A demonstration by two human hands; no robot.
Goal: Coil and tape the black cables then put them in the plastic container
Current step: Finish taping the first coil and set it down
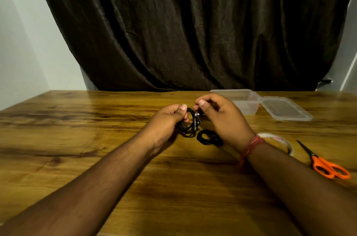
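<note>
I see the left hand (167,118) clamped on a coiled black cable (190,124); the right hand (222,118) pinches its plug end. Red lettering on the tape roll (278,139) is too blurred to read.

Head view, forward-down over table (77,139)

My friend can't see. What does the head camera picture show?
Both hands, left hand and right hand, hold a coiled black cable over a wooden table. Another coiled cable, tape roll, orange scissors and open plastic container lie nearby.
</note>
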